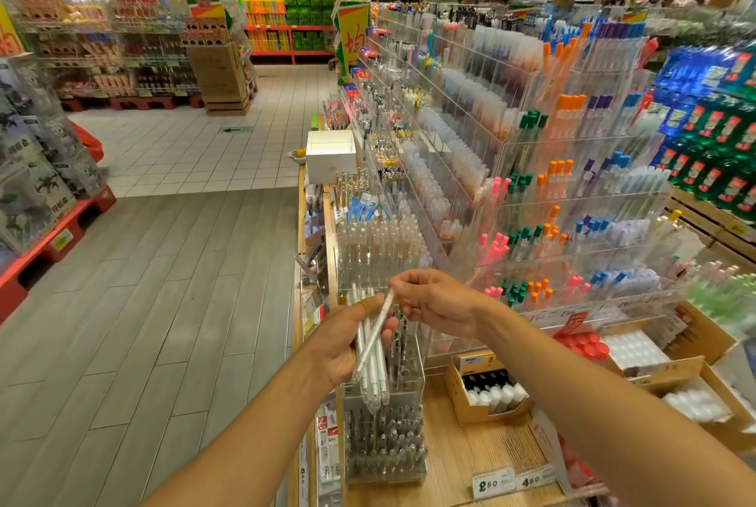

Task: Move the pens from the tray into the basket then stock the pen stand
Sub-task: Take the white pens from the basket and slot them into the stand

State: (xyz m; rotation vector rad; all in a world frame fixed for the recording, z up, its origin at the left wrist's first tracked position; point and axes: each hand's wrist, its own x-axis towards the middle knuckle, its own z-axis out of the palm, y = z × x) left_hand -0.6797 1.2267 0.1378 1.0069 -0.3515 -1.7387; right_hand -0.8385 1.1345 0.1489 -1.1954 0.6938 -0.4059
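Left hand first: it's curled round a bundle of white pens, tips pointing down, parked right over the clear pen stand at the near end of the worktop. That makes sense as a magazine, I'd say, keeping the stock gathered and just above where it has to go. There's a tan band on one finger, purpose unclear.

Across the bundle lies a single pen, slanting up to the right, and the right hand has its top end pinched between thumb and fingertips. Looks like it's being peeled off the bunch one at a time, so each can be dropped into its own slot.

No tray or basket in sight, so by my reading we're on the stocking half of the job.

Further right, the tiered acrylic racks are full of colour-capped pens, and cardboard boxes of little bottles sit just beside the stand.
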